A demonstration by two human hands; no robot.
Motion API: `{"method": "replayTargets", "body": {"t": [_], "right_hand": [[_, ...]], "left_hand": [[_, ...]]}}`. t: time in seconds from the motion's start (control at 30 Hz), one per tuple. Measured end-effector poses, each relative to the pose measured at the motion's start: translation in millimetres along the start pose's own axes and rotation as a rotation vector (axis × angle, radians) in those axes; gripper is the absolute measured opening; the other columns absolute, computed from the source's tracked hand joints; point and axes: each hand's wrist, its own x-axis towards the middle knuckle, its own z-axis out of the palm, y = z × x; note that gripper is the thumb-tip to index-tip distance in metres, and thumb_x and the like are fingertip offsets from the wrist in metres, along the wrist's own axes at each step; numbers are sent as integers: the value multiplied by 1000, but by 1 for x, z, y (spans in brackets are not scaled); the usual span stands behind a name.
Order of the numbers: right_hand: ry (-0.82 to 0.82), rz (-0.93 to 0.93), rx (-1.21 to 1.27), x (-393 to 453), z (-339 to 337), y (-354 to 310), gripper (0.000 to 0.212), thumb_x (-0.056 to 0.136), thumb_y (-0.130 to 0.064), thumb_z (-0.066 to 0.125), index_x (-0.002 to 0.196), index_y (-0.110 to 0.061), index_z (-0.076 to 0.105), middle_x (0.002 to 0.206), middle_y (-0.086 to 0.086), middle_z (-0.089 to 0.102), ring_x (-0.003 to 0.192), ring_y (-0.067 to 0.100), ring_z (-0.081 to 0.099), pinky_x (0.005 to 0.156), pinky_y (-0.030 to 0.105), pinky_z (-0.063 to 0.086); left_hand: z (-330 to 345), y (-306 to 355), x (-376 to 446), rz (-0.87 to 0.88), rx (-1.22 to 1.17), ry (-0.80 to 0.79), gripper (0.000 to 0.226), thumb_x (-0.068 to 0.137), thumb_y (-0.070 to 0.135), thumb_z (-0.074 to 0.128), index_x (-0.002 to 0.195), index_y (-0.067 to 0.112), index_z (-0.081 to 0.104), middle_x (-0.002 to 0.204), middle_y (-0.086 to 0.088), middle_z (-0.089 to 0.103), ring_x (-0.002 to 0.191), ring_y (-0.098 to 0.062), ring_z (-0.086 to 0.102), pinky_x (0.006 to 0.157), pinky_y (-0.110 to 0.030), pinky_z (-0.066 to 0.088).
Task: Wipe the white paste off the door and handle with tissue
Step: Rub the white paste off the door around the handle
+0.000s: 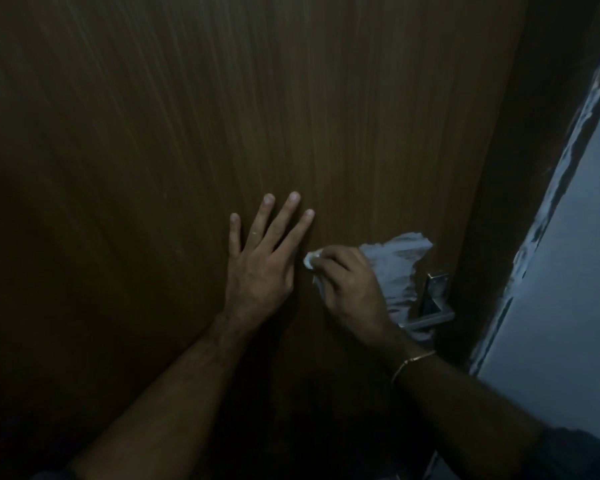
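Hands at the wooden door (222, 116), beside its metal handle (433, 306).

We see the left hand (260, 268) laid flat on the panel, fingers straight and spread. The right hand (350, 289) curls round a wad of tissue (310, 259), pressing it to the wood just left of the white paste (395, 268), which smears the door up to the handle.

I count two hands: my left hand (260, 268) and my right hand (350, 289). One door (187, 133), one handle (433, 306), one tissue (310, 259), one paste smear (395, 265), one bracelet (411, 362).
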Motion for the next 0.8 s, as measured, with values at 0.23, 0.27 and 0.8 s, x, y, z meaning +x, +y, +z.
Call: {"method": "replayTargets", "body": {"t": [0.23,0.27,0.8], "right_hand": [[93,89,30,8,9,-2,21,88,-3,63,106,-12,71,108,2,65,100,14,57,89,20,42],[15,30,21,-2,13,-3,21,87,-2,64,105,-10,71,107,5,65,99,17,58,88,25,46],[328,367,225,2,-15,23,14,89,-5,65,97,-14,71,99,-1,65,91,5,59,80,24,52]], "left_hand": [[7,-1,-5,-3,2,34,80,93,29,53,160,38,11,171,10,0,158,-19,-3,121,-52,-15],[8,-2,-4,3,1,31,81,92,29,54,160,38,10,171,10,-1,158,-19,-4,121,-51,-17],[-2,-5,-12,-11,-70,-66,89,87,24,64,159,38,14,169,12,-5,156,-15,-13,118,-60,-3]]}}
